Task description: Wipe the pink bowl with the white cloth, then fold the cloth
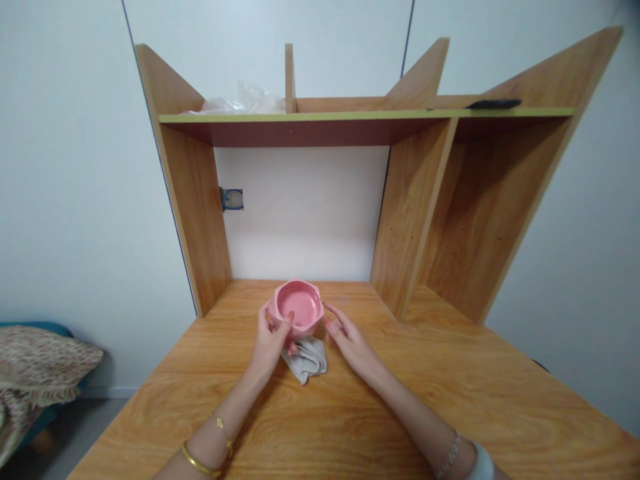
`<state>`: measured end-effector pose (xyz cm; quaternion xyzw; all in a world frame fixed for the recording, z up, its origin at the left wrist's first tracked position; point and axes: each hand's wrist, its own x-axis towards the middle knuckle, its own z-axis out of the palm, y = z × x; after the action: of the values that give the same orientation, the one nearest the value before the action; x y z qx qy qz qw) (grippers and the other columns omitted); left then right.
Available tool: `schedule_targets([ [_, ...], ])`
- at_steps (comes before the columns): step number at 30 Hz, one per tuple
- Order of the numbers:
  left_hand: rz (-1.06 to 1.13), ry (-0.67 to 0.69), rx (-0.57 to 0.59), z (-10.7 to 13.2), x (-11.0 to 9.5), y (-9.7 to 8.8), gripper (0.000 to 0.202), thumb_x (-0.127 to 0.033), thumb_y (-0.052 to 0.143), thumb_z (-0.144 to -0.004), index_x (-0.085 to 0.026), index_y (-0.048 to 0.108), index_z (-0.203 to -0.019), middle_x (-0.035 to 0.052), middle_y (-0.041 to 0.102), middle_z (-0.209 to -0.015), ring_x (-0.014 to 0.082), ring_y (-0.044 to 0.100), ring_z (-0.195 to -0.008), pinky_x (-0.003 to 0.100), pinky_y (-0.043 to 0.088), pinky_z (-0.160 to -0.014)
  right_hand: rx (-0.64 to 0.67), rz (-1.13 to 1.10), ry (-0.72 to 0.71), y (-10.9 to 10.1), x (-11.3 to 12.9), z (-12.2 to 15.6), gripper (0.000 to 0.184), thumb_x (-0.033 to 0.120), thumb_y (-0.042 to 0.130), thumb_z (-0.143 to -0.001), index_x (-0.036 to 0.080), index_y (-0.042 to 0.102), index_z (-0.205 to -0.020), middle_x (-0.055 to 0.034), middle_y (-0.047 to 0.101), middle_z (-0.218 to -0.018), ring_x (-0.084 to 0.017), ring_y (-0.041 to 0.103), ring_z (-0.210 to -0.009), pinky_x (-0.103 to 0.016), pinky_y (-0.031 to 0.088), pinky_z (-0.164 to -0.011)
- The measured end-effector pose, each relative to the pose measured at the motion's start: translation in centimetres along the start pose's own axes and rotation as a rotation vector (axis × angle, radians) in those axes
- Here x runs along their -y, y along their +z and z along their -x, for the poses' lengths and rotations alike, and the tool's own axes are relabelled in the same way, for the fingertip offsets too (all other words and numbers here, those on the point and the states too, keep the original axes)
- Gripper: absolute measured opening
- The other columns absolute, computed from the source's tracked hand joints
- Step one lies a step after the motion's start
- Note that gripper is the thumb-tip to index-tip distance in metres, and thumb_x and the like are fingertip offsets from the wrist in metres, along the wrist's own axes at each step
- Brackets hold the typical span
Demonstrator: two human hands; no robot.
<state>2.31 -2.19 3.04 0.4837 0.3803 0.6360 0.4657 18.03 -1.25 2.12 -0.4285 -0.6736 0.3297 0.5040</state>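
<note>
A pink faceted bowl (pixel 299 305) is held just above the wooden desk (pixel 350 413), tilted a little toward me. My left hand (pixel 271 340) grips its left rim, thumb inside the bowl and fingers under it. My right hand (pixel 345 333) is at the bowl's right side, fingers stretched out and apart, fingertips touching or nearly touching the wall. A crumpled grey cloth (pixel 307 359) lies on the desk under the bowl, between my hands.
The desk has a wooden hutch with a shelf (pixel 350 117) overhead and a divider panel (pixel 407 220) on the right. Crumpled clear plastic (pixel 240 101) and a dark flat object (pixel 494 104) lie on the shelf. A patterned blanket (pixel 35 367) is at lower left.
</note>
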Motion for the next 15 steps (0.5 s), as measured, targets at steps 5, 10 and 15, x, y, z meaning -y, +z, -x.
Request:
schedule_targets([
  [5,-0.128,0.117,0.049,1.1,0.1,0.9,0.065,-0.039,0.065,-0.063,-0.021,0.030,-0.115,0.0058,0.057,-0.097,0.0121,0.059,-0.062,0.019,0.048,-0.046,0.100,-0.073,0.086,-0.6,1.5,0.1,0.054,0.043,0.045,-0.077,0.017,0.034,-0.123,0.0076,0.047,-0.051,-0.008,0.041,-0.037,-0.019,0.034,-0.036],
  [10,-0.282,0.196,0.164,1.2,0.5,0.9,0.072,-0.036,0.066,-0.064,-0.019,0.027,-0.122,0.0090,0.053,-0.107,0.0149,0.057,-0.080,0.021,0.047,-0.061,0.055,0.053,0.170,-1.8,1.9,-0.5,0.043,0.024,0.039,-0.073,0.015,0.044,-0.114,0.0101,0.042,-0.038,-0.008,0.040,-0.029,-0.017,0.030,-0.029],
  [15,-0.690,0.296,0.180,-0.1,0.9,-1.0,0.046,-0.039,0.051,-0.078,-0.021,0.040,-0.119,0.0013,0.059,-0.085,0.0100,0.051,-0.054,0.023,0.042,-0.056,-0.085,0.196,0.270,-5.9,0.9,-1.8,0.049,0.023,0.034,-0.073,0.013,0.042,-0.120,0.0100,0.041,-0.031,-0.009,0.039,-0.025,-0.016,0.025,-0.029],
])
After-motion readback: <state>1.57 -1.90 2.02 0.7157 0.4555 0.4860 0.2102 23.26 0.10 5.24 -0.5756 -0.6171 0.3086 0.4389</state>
